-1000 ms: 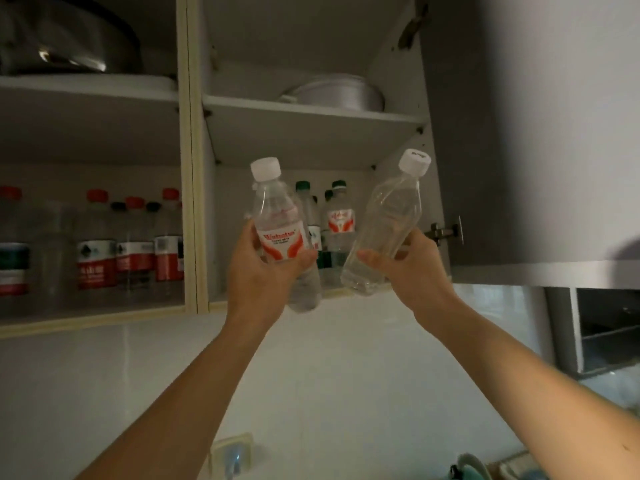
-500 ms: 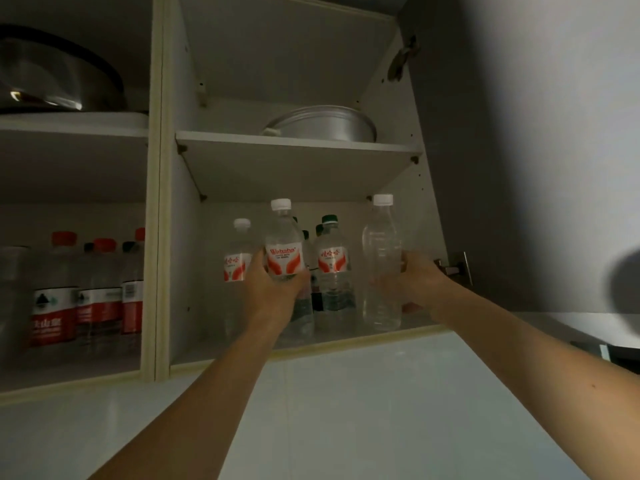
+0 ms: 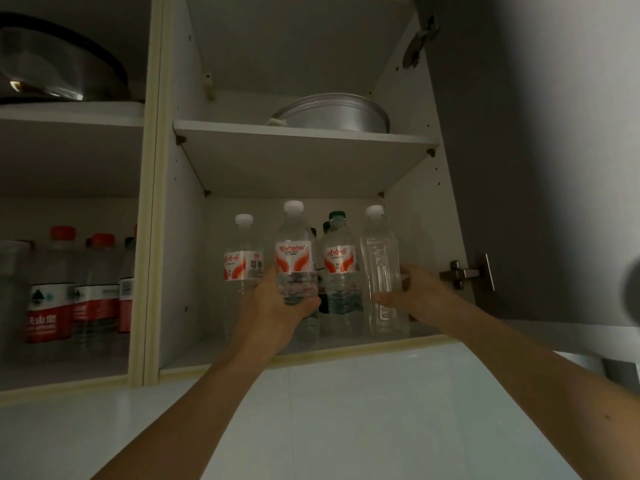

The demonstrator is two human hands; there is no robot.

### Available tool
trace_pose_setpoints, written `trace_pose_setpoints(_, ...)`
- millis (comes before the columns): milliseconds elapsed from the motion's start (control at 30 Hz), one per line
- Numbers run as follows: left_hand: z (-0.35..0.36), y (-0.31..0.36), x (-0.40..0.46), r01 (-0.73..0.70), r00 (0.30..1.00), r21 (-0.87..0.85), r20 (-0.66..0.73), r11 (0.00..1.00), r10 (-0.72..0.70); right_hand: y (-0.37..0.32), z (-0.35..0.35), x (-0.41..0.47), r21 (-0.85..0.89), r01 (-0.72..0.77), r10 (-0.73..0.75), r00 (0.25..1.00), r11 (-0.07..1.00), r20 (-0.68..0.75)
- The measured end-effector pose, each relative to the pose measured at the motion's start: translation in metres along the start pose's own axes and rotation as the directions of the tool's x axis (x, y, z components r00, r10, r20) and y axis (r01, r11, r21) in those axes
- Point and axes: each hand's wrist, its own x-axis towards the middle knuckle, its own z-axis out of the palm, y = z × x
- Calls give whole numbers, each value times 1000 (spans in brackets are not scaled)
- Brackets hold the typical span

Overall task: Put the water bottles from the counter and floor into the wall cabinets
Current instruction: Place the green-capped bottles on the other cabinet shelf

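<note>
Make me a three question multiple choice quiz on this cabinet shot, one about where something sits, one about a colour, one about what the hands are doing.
1. Where is the metal pan in the right cabinet?
A. On the upper shelf
B. On the bottom shelf among the bottles
C. In the left hand

2. What colour is the cap of the unlabelled clear bottle?
A. Red
B. Green
C. White

3. What is the state of the two hands?
A. Both empty
B. Each closed around a bottle
C. Only the right holds a bottle

Answers:
1 A, the pan rests on the shelf above the bottles.
2 C, its cap looks white.
3 B, the left hand wraps the red-labelled bottle and the right hand grips the clear one, both upright at the bottom shelf.
</note>
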Motion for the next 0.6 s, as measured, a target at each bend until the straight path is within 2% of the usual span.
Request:
trace_pose_setpoints(133, 10, 3, 6, -16, 999, 29, 40, 999, 15, 7, -1, -2, -55, -23, 26, 999, 998, 48)
trace_pose_setpoints(267, 30, 6, 14, -6, 997, 15, 71, 1000, 5, 11, 1, 3, -30, -47, 49, 997, 998, 67)
trace_pose_setpoints(433, 53, 2, 26, -10, 1000, 87, 25, 996, 8, 23, 7, 14, -34, -32, 33, 999, 999, 31)
trace_pose_setpoints(600, 73, 0, 39, 20, 998, 53, 58, 998, -23, 35, 14, 26, -52, -30, 27, 999, 998, -40)
